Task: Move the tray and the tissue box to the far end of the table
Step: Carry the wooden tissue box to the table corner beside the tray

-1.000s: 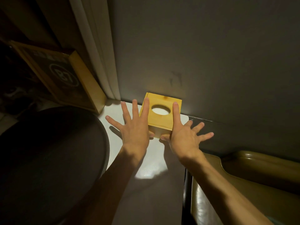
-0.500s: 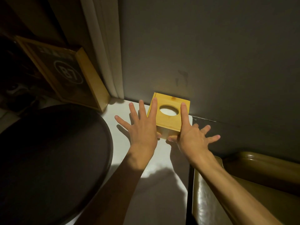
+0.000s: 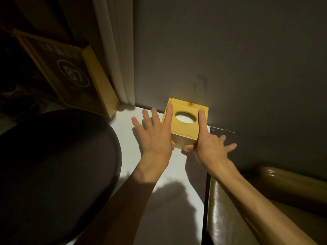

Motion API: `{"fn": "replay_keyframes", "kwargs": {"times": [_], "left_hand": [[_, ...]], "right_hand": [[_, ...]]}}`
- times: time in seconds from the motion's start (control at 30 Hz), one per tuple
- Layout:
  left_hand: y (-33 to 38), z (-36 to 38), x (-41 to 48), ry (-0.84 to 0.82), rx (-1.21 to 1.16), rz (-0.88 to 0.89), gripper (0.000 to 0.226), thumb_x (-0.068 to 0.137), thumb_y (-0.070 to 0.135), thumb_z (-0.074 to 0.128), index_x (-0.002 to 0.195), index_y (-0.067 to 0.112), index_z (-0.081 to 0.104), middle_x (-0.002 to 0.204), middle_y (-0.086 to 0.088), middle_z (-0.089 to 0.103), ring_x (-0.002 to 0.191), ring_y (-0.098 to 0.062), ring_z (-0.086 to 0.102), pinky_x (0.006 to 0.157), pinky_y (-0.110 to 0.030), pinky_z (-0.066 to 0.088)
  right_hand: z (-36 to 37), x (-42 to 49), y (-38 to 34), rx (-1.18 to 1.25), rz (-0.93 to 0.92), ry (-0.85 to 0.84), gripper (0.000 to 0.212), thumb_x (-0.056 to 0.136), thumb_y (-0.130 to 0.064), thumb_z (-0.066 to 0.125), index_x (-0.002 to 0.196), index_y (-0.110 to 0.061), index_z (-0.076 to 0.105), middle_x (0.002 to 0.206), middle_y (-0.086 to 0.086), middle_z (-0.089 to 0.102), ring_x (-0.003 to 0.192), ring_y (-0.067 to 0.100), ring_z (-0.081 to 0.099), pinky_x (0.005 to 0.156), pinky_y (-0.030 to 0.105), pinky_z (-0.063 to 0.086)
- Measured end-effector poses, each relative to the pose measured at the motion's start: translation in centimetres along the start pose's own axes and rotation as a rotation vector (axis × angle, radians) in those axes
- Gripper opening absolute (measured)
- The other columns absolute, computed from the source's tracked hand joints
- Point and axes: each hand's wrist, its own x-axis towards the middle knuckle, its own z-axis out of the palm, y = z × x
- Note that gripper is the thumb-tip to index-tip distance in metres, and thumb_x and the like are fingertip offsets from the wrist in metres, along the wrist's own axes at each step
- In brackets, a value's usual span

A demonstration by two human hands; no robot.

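The tissue box is a yellow wooden cube with an oval hole on top. It stands at the far end of the white table, its back against the dark wall. My left hand flanks its left side, index finger lying on the top and thumb at the near face. My right hand mirrors this on the right side, its other fingers spread out past the table's edge. The large dark round tray lies on the table to the left, beside my left forearm.
A wooden-framed sign with "87" leans at the far left behind the tray. A pale curtain hangs in the corner. A brown glossy seat adjoins the table's right edge.
Both hands keep the same hold on the box, which has edged slightly farther in against the wall. The view has shifted a little.
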Motion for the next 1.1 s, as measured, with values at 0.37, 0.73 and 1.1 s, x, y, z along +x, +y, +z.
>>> {"fn": "replay_keyframes", "kwargs": {"times": [0.37,0.73,1.1], "left_hand": [[-1.3,-1.7,1.0,-0.278,-0.286,0.052,0.120,0.076,0.040,0.078,0.147,0.045,-0.019,0.152,-0.010,0.039,0.140,-0.041,0.036,0.113,-0.063,0.026],[-4.8,5.9,-2.9,0.022,-0.427,0.042,0.048,0.099,0.046,0.036,0.139,0.022,0.040,0.155,0.000,0.038,0.150,-0.022,0.020,0.124,-0.043,0.010],[-4.6,6.7,-3.0,0.055,-0.081,0.027,0.071,0.092,0.061,0.006,0.147,0.030,0.037,0.166,-0.002,0.011,0.154,-0.026,0.000,0.124,-0.050,0.000]], "right_hand": [[1.6,0.6,2.1,0.389,-0.214,0.011,0.123,0.081,-0.033,0.078,0.149,-0.048,-0.022,0.156,-0.001,0.040,0.147,0.034,0.032,0.118,0.068,0.003],[8.5,-1.5,5.0,0.563,-0.085,0.186,0.080,0.079,-0.071,0.031,0.154,-0.047,0.018,0.167,-0.013,0.007,0.150,0.023,0.029,0.115,0.053,0.036],[9.0,-0.8,5.5,0.398,-0.072,0.214,0.072,0.086,-0.070,0.028,0.154,-0.046,0.015,0.162,-0.009,0.031,0.141,0.022,0.046,0.107,0.046,0.047]]}}
